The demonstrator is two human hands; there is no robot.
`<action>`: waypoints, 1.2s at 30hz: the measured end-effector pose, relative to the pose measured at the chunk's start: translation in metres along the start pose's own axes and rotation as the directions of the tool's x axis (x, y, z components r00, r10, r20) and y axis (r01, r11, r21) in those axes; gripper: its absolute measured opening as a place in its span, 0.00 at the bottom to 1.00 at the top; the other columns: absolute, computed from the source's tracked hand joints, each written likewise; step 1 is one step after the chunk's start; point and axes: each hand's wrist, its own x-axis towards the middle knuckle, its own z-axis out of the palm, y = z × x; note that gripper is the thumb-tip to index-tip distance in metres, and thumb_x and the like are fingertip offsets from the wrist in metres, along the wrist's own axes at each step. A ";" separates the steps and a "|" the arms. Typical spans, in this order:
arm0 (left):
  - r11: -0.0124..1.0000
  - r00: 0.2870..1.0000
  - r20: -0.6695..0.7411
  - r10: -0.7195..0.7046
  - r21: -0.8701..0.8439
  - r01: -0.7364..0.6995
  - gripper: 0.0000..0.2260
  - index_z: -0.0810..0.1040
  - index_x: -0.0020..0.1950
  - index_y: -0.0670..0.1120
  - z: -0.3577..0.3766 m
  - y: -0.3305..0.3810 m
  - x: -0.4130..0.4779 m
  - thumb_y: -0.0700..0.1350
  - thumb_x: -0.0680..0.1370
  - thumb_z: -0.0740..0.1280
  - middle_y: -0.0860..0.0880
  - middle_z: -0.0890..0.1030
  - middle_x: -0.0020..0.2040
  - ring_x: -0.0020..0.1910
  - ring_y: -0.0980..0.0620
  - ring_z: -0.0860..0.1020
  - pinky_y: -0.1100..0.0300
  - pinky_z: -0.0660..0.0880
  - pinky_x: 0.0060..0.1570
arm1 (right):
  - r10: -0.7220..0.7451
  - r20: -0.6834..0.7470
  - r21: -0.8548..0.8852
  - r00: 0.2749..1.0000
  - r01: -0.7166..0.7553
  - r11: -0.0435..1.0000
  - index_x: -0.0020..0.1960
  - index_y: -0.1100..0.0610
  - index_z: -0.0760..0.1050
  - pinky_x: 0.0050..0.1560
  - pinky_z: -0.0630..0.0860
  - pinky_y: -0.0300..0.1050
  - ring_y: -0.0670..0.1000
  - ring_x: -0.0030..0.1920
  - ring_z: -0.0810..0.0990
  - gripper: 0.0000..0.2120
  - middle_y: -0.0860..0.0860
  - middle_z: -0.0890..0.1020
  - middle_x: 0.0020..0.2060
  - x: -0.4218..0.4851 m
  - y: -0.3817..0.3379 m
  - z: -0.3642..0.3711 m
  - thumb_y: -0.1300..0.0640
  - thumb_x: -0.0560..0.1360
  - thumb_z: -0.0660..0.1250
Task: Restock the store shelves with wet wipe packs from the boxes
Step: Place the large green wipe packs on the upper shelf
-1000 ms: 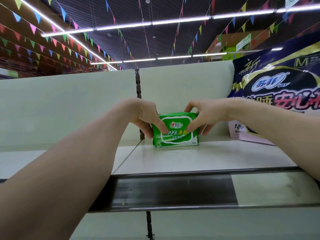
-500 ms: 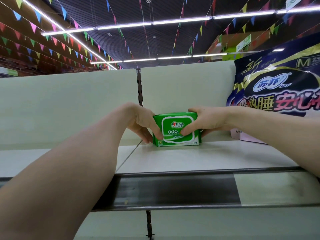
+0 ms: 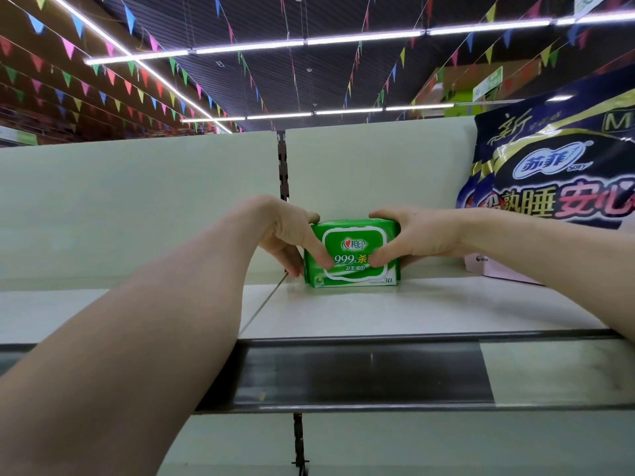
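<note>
A green wet wipe pack (image 3: 354, 249) stands on its long edge near the back of the pale top shelf (image 3: 395, 310), its white-framed label facing me. My left hand (image 3: 288, 235) grips its left end, thumb on the front face and fingers behind. My right hand (image 3: 415, 235) grips its right end the same way, thumb pressed on the label. The pack's bottom edge rests on the shelf.
A large dark blue and gold pack (image 3: 556, 166) leans at the shelf's right, with a pink box (image 3: 494, 269) at its foot. A slotted upright (image 3: 282, 166) splits the white back panel. A dark price rail (image 3: 364, 372) runs along the shelf's front edge.
The pack has been stood up a little straighter and both thumbs have shifted on its front face. The hands stay at its two ends.
</note>
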 end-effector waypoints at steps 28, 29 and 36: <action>0.896 0.986 -0.165 0.027 0.441 0.049 0.30 0.64 0.74 0.58 0.006 0.020 -0.015 0.56 0.74 0.71 0.48 0.80 0.59 0.55 0.48 0.81 0.49 0.78 0.53 | -0.243 -0.116 -0.706 0.963 0.092 0.702 0.66 0.46 0.73 0.47 0.75 0.40 0.46 0.49 0.79 0.19 0.45 0.81 0.53 -0.005 -0.036 0.018 0.50 0.75 0.68; 0.897 0.986 -0.166 0.018 0.437 0.058 0.29 0.64 0.74 0.58 0.007 0.020 -0.016 0.56 0.74 0.71 0.48 0.80 0.59 0.55 0.48 0.81 0.48 0.78 0.54 | -0.232 -0.111 -0.715 0.966 0.084 0.694 0.66 0.47 0.74 0.48 0.77 0.42 0.46 0.48 0.80 0.19 0.45 0.81 0.52 -0.006 -0.038 0.019 0.50 0.75 0.68; 0.857 0.948 -0.313 0.056 0.503 0.115 0.37 0.57 0.79 0.51 0.021 0.021 -0.040 0.53 0.75 0.71 0.46 0.73 0.68 0.56 0.47 0.79 0.47 0.78 0.56 | -0.200 -0.129 -0.865 0.971 -0.012 0.502 0.68 0.48 0.70 0.56 0.77 0.52 0.53 0.54 0.78 0.22 0.49 0.80 0.56 -0.019 -0.060 0.033 0.48 0.75 0.67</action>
